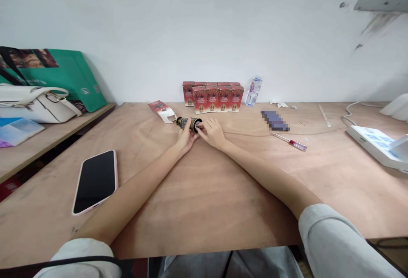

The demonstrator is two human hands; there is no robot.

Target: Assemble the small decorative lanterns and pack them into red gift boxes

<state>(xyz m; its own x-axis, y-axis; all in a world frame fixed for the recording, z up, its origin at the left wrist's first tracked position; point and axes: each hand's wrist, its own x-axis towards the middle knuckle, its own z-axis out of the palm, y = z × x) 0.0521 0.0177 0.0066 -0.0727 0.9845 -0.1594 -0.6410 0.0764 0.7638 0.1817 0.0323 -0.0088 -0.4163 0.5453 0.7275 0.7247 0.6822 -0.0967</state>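
Observation:
A small black-and-gold cylinder (180, 121), like a little lantern, lies on its side in my left hand (185, 137). The left fingers and thumb are closed round its middle. Its dark round end faces my right hand (213, 132). There the right thumb and forefinger are pinched together at the rim; whatever they hold is too small to make out. Just left of the cylinder's far end lies a red-and-white carton (162, 111) with its white flap open. Behind my hands, several red boxes (218, 98) with a gold lantern printed on them stand in two rows.
A phone (96, 181) lies by my left forearm. To the right are a clear bottle (254, 91), a pixelated dark item (275, 120), a screwdriver (291, 142) and a white power strip (376, 146). A white handbag (35, 103) sits on the left side table.

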